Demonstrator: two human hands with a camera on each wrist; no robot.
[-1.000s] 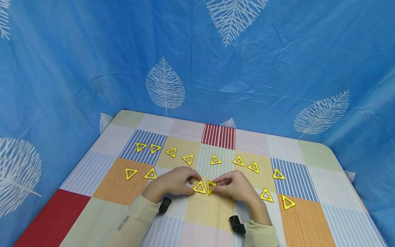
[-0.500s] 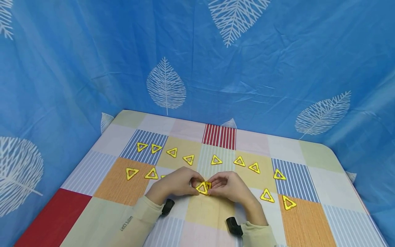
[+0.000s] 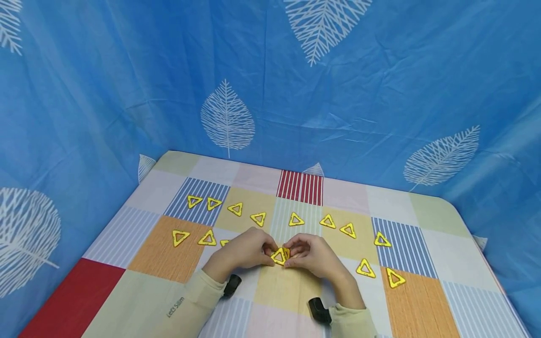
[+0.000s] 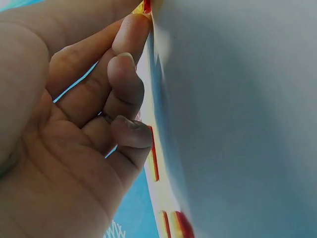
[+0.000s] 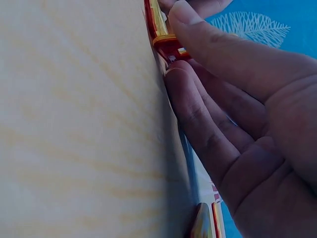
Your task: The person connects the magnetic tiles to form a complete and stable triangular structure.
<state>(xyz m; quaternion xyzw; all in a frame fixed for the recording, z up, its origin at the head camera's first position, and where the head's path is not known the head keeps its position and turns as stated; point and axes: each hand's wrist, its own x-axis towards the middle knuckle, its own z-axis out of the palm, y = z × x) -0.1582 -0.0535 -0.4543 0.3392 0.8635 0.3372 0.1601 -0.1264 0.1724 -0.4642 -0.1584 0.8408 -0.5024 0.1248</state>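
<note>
Together, hands (image 3: pixel 242 250) (image 3: pixel 316 257) pinch triangles (image 3: pixel 277 261) (image 3: pixel 288 253), red-edged (right wrist view)

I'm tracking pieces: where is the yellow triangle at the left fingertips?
In the head view, the yellow triangle is below centre, between the left hand and right hand, just left of a second triangle.

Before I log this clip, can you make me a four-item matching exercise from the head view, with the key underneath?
Column one
1. Left hand
2. Held triangles
3. Backdrop
4. Tablecloth

Column two
A. Blue, printed with white leaves
B. Patchwork of plain and striped squares
C. At the end of the sleeve with dark lettering
D. Yellow, with open centres

Right pairs: 1-C, 2-D, 3-A, 4-B
</note>
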